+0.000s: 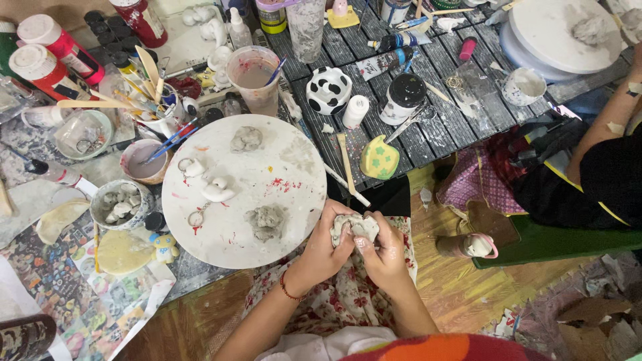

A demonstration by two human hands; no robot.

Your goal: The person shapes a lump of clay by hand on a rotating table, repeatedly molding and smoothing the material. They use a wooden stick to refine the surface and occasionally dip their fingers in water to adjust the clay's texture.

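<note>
My left hand [326,246] and my right hand [382,253] are pressed together around a lump of grey-white clay [354,226], held over my lap in a floral cloth. Both sets of fingers are smeared with clay. A red thread band circles my left wrist. Just left of my hands lies a round white work board [294,167] at the table's edge. It carries two grey clay lumps [267,221], a small white figure [217,192] and two small clay rings.
The table behind holds paint bottles, cups with brushes, a black-spotted white ceramic cow [328,89], a yellow star-patterned piece [379,158] and scissors. Another person [602,167] sits at right beside a white turntable [562,33]. A bottle [468,246] lies on the wooden floor.
</note>
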